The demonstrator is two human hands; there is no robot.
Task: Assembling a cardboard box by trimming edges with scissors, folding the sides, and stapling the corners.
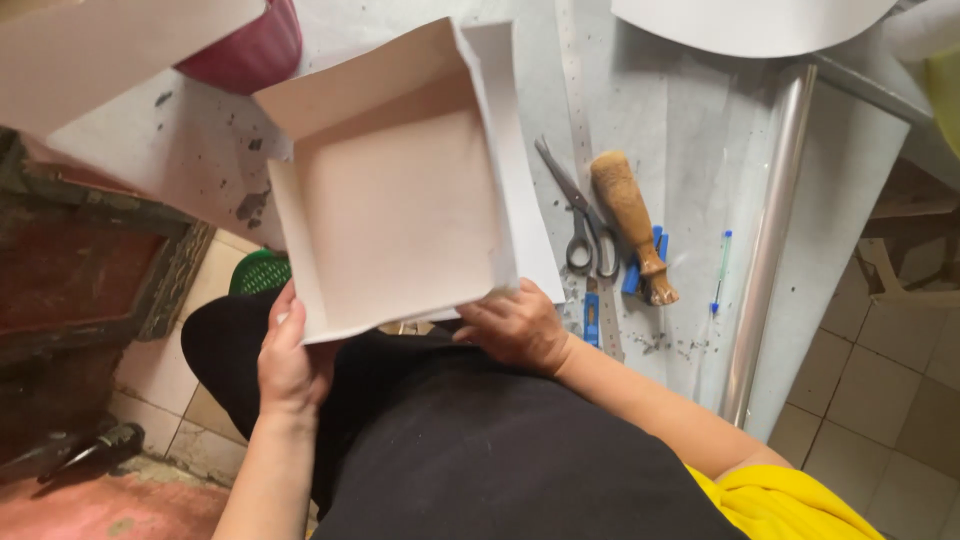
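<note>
Two hands hold one open white cardboard box at the near edge of a worktable.

The left hand [290, 362] grasps the box [395, 200] at its near left corner, fingers curled around the wall; the right hand [515, 325] pinches the near right corner, fingers closed on the card. The box hangs over the table's [690, 130] near edge, above the lap. On the table lie one pair of scissors [578, 215], one wooden-handled tool [630, 220], one pen [721, 270], one metal ruler [575, 90] and one shiny roll [770, 230] along the right edge.

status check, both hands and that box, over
Left hand and right hand grip white cardboard box at near edge. Box open, empty. Scissors beside it, apart.
</note>
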